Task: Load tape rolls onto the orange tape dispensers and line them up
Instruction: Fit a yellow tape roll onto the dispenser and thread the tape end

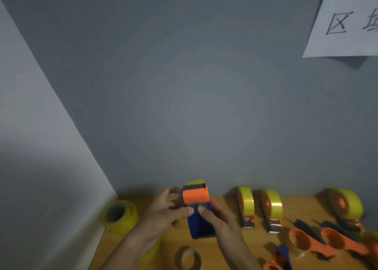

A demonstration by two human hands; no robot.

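The orange tape dispenser with its blue handle is held up above the bench, near the back wall, a yellow tape roll peeking out behind its top. The left hand grips its left side with fingers curled round it, and the right hand pinches it from the right, thumb on the front face. The roll seems to be seating on the hub; to do this well, I would press it square and fully home, then draw the tape end under the roller. To the right stand three loaded dispensers in a row along the wall, empty dispensers in front of them. Spare rolls lie at the left.
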